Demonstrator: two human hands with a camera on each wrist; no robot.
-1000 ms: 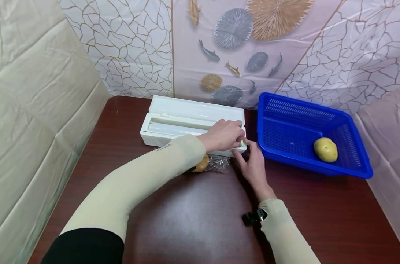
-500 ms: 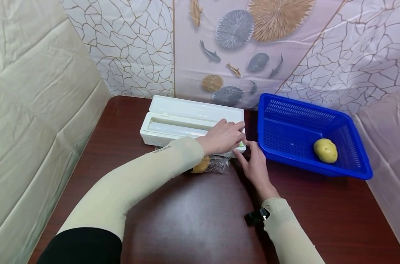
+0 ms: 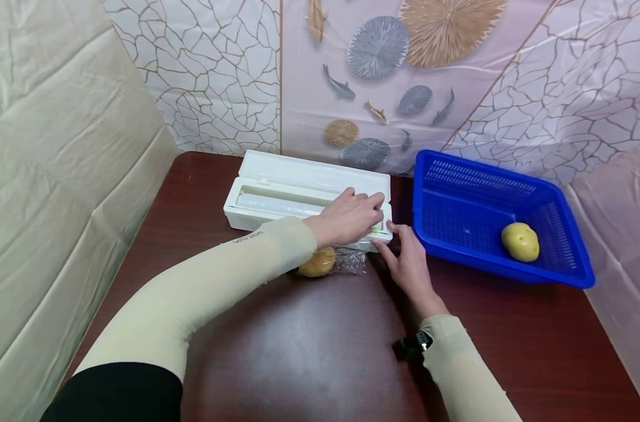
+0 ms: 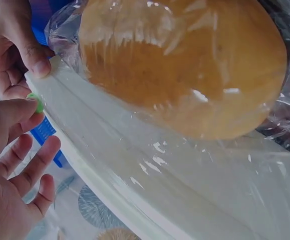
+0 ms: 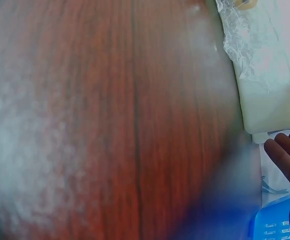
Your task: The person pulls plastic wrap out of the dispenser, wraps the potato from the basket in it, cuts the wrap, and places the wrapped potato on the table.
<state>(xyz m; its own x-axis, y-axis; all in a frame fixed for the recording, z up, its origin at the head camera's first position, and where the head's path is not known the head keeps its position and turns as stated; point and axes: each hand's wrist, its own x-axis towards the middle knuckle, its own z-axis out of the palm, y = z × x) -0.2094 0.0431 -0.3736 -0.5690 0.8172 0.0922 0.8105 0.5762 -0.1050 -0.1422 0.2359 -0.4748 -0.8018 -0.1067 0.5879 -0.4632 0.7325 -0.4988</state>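
A white cling film box (image 3: 246, 220) stands with its lid raised, the film roll (image 3: 278, 205) lying inside. My left hand (image 3: 346, 217) reaches across its right part. In the left wrist view, thumb and forefinger pinch a small green slider (image 4: 36, 102) on the box's edge, the other fingers spread. My right hand (image 3: 407, 264) grips the box's right end, thumb on the front side. Against the front of the box lies a film-wrapped potato (image 3: 320, 262), partly behind the left sleeve. Clear film (image 4: 150, 165) runs from this potato over the box edge.
A blue basket (image 3: 457, 249) stands right of the box, holding an unwrapped potato (image 3: 520, 241). Both rest on a dark red-brown wooden table (image 3: 299, 351). Patterned cloth (image 3: 220, 76) hangs behind the table.
My left hand has slid a little left along the box edge with the green slider. More of the wrapped potato shows beside the sleeve. My right hand stays at the box end.
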